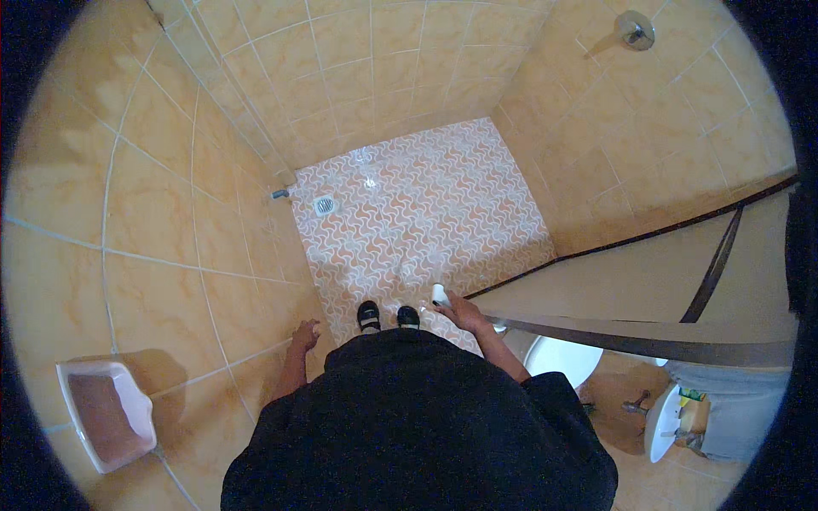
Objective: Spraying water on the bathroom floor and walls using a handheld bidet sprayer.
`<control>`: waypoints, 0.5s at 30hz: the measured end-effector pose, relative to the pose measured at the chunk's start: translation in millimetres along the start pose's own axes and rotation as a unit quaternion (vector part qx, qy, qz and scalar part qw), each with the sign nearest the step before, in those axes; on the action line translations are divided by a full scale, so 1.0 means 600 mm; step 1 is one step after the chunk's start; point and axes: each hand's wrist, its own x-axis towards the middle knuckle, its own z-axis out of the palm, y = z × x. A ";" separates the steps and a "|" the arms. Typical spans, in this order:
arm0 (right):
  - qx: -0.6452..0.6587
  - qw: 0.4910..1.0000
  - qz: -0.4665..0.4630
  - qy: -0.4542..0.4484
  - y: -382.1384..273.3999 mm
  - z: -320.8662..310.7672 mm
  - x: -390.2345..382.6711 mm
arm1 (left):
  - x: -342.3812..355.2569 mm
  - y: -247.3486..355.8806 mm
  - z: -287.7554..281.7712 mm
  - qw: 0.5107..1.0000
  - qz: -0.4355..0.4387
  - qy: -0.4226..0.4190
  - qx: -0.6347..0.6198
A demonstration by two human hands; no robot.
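My right hand (464, 313) is closed around a small white cylindrical thing (439, 294), which sticks out past the fingers above the floor; its exact kind is too small to tell. On the other side my left hand (305, 334) hangs beside the tiled wall (234, 289), fingers loosely apart and holding nothing I can see. Below, my black shoes (368, 316) stand on the patterned pink and white floor (426, 204).
A square floor drain (325, 206) lies far left, near a small wall tap (280, 194). A beige partition with dark edging (596, 289) stands at my right. Behind it are a white toilet (562, 361) and basin (662, 426). A ceramic wall niche (106, 417) is at near left.
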 end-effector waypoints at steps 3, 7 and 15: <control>0.006 0.999 -0.014 -0.028 -0.032 -0.019 -0.012 | -0.006 0.020 -0.013 1.000 -0.018 -0.009 -0.007; -0.010 0.999 -0.042 -0.013 -0.022 0.000 -0.010 | -0.015 0.067 -0.040 1.000 -0.015 -0.015 -0.023; -0.035 0.997 -0.029 -0.066 -0.029 0.004 -0.002 | -0.035 0.111 -0.070 0.999 -0.032 -0.026 0.002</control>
